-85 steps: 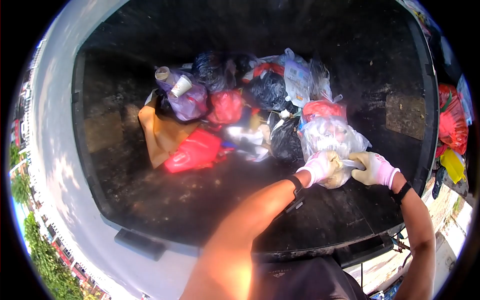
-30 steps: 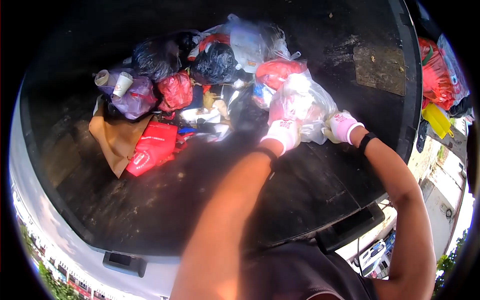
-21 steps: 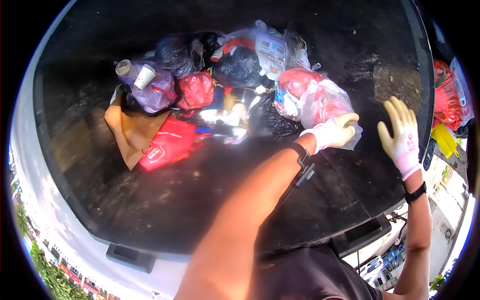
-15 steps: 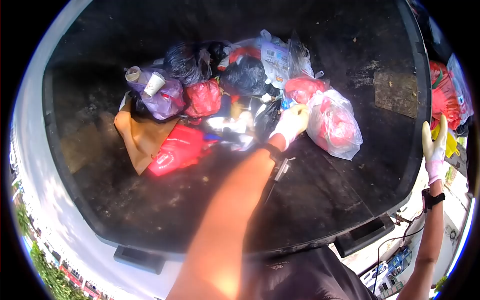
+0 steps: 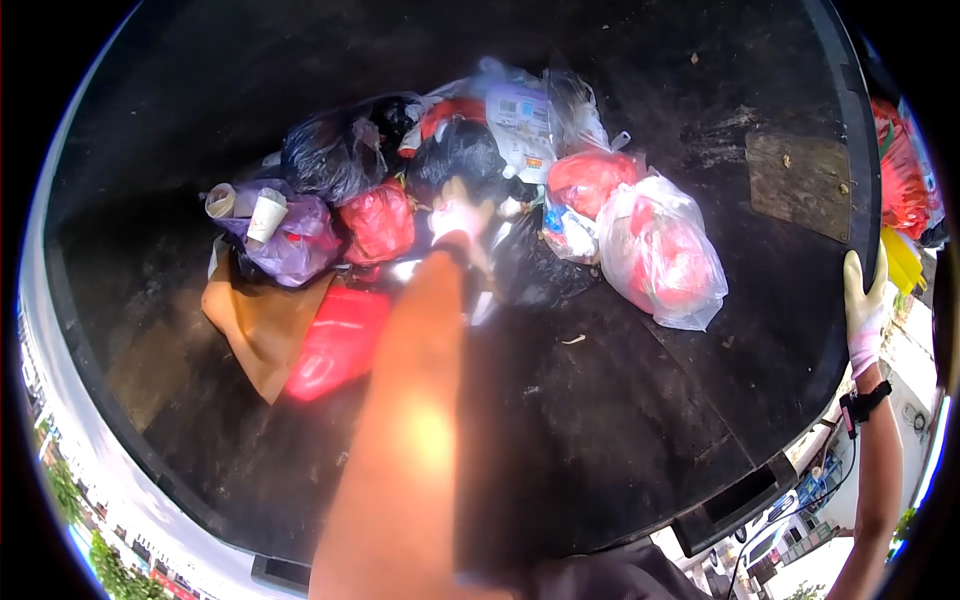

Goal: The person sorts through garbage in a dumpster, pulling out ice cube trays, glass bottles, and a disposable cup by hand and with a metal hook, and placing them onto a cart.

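My left hand (image 5: 458, 218), in a pale glove, reaches into the middle of the rubbish in a black bin. Its fingers look apart, just in front of a black plastic bag (image 5: 458, 158); whether they touch it I cannot tell. Left of it is a red bag (image 5: 377, 222), and below, partly behind my forearm, a flat red bag (image 5: 338, 340). My right hand (image 5: 866, 315), gloved too, lies with fingers stretched along the bin's right rim (image 5: 862, 200). A clear bag with red contents (image 5: 665, 255) sits to the right of the heap.
A purple bag (image 5: 305, 240) with a paper cup (image 5: 267, 215) on it lies at the left, above a brown sheet (image 5: 255, 330). A printed white wrapper (image 5: 520, 130) lies at the back. Outside the rim on the right are more red bags (image 5: 900, 180) and something yellow (image 5: 902, 262).
My left hand has moved left, from beside the clear bag to the black bag at the middle. The view has shifted slightly. My right hand stays at the rim, fingers stretched.
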`<state>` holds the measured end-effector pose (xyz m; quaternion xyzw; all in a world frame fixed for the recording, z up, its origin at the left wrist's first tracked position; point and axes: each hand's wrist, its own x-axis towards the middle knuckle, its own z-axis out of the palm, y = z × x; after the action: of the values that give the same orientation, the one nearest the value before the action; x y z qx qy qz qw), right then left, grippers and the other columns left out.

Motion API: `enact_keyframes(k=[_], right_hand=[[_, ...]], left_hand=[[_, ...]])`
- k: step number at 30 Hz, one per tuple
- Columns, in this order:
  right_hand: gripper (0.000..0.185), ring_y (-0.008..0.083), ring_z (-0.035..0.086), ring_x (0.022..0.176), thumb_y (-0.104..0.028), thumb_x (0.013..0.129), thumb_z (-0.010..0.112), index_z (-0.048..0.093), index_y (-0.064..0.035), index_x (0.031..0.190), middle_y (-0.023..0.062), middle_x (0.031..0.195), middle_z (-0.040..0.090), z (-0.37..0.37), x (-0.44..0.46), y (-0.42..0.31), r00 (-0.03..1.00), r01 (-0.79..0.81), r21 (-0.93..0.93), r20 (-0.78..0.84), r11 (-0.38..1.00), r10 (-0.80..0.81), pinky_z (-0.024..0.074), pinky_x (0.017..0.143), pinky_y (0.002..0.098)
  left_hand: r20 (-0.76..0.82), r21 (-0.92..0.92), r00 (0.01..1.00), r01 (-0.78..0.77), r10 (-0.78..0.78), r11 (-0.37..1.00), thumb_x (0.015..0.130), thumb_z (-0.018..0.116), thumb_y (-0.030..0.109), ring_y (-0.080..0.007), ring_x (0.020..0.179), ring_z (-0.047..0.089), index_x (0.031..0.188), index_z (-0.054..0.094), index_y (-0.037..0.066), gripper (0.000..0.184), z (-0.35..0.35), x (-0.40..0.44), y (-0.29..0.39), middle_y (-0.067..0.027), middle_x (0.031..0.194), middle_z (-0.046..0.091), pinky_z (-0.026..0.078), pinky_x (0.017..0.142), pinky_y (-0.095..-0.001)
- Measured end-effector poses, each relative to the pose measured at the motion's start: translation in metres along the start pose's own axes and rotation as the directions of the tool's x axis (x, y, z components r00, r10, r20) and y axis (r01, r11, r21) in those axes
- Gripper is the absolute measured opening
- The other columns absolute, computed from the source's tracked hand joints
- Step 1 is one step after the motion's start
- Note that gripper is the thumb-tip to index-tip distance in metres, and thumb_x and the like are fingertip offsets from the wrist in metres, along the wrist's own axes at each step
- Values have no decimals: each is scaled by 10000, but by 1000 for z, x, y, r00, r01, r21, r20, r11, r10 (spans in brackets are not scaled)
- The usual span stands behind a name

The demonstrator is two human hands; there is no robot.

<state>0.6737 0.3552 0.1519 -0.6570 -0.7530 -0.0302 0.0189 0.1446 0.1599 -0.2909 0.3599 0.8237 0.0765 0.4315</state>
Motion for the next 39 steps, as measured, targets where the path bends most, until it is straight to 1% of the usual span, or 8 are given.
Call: enact_keyframes(k=[6,15,24,27,29,32,35,39], right_hand=[[615,236,554,1367,-200,1074,694,446,-10,1605,154,1470,606,3,-4,56,997,61,21,-49,998,-60,389,1191,354],[570,239,567,1320,-251,1090,674,470,-59,1588,125,1452,592,-7,-6,27,999,44,-6,-1,999,-44,402,1172,341],[636,273,607,1312,-282,1076,692,455,-21,1604,164,1444,623,5,-3,30,1000,15,47,-12,999,-14,435,1157,356],[647,311,626,1328,-340,1058,704,494,-11,1575,227,1456,636,-4,-2,-5,995,84,-126,-45,988,-91,458,1138,376],[657,316,627,1339,-369,1064,691,488,-26,1585,224,1462,640,-4,-2,-7,998,55,-99,-32,994,-58,455,1144,380],[683,320,625,1360,-419,1068,672,466,-56,1609,216,1476,643,-7,-2,-18,1000,1,-59,0,998,-1,449,1156,380],[706,284,618,1361,-432,1065,680,454,-47,1613,199,1490,632,-8,-5,-35,1000,-22,6,-7,1000,22,438,1168,366],[690,257,611,1356,-389,1053,714,468,-58,1605,189,1489,628,-4,-4,-29,999,-12,58,-29,998,14,434,1167,350]], left_hand=[[-42,21,993,108,-107,994,800,808,508,-368,1607,311,1723,208,88,1179,-2,63,29,-171,1757,304,313,1299,-421],[-304,-206,949,16,-79,978,977,651,287,-444,958,752,1063,732,84,235,54,73,-11,-244,994,766,576,856,-511],[165,402,828,-552,535,731,958,605,174,-336,966,785,1053,773,56,226,118,-13,-64,-169,1012,779,629,848,-449],[479,460,776,-621,412,635,961,603,183,-347,1027,775,1077,784,59,248,102,-69,-43,-183,1031,787,615,905,-460],[408,176,897,-262,172,949,973,599,218,-370,1094,760,1100,797,60,283,109,-102,-41,-212,1109,788,595,972,-473],[568,260,765,-517,303,816,963,617,245,-361,1007,779,1063,803,39,296,119,-132,-36,-197,1081,801,608,889,-471],[663,-63,735,242,-140,968,959,609,181,-363,779,764,1015,781,-27,275,82,-160,5,-209,989,786,626,742,-456],[535,-364,817,453,-215,814,990,601,277,-335,710,719,1049,760,-25,347,85,-150,-20,-194,945,769,584,687,-439]])
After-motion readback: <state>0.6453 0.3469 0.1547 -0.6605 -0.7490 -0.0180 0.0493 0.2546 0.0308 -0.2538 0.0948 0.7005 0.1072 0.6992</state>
